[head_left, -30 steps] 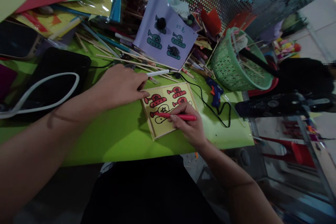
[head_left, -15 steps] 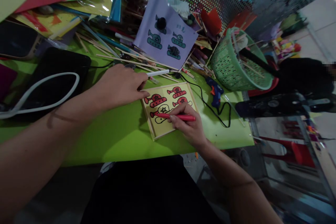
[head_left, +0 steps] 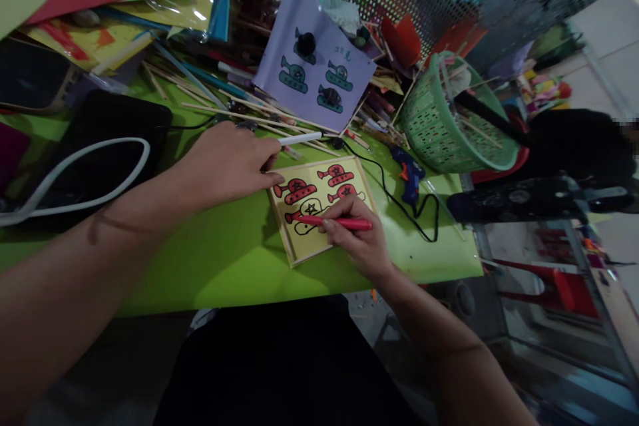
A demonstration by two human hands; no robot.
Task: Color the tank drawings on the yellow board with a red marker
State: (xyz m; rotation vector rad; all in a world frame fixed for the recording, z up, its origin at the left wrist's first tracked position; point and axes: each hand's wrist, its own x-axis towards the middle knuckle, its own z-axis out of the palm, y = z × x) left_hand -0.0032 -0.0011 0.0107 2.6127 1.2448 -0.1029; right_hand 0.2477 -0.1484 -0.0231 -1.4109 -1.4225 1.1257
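Observation:
A red marker (head_left: 349,222) is gripped in my right hand (head_left: 357,236), its tip on a small yellow board (head_left: 324,246) with thin wooden edging. Black-outlined tank drawings cover the board; three are mostly red, and the lower left tank (head_left: 310,213) is red only on its barrel. My left hand (head_left: 234,163) lies at the board's upper left corner, fingers curled and thumb at the edge. A white pen-like stick (head_left: 302,139) sticks out from its fingers, its other end hidden.
Behind the board stands a purple sheet (head_left: 312,60) with green tanks, among loose wooden sticks (head_left: 254,113). A blue glue gun (head_left: 410,173) with black cord and a green basket (head_left: 439,120) are at right. A black case (head_left: 120,126) and white loop (head_left: 144,153) lie left on the green table (head_left: 200,273).

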